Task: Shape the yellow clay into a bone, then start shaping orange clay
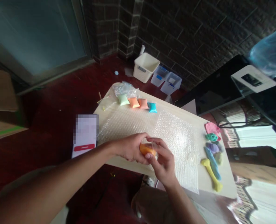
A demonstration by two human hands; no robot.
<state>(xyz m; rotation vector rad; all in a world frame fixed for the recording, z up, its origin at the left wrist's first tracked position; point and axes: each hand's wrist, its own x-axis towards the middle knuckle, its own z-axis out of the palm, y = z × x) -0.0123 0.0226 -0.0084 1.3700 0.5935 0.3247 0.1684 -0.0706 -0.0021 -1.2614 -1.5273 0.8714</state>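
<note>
Both of my hands meet over the near edge of the table, around a small clear packet of orange modelling clay (145, 150). My left hand (130, 148) wraps the packet from the left side. From the right, my right hand (164, 160) grips it with thumb and fingers, the thumb lying across its front. Clear film shows above the orange clay. Beneath the hands, bubble wrap (180, 140) covers much of the table (189, 115). Farther back sit pale green (123, 100), orange (133, 102), salmon (143, 103) and blue (152, 107) clay packets in a row.
Shaped clay pieces, including a yellow bone-like one (211, 175), a blue strip (212, 162) and a pink piece (212, 127), lie along the right edge. Crumpled plastic bags (126, 89) rest at the back. A phone-like screen (85, 132) stands left; a white bin (145, 67) is beyond.
</note>
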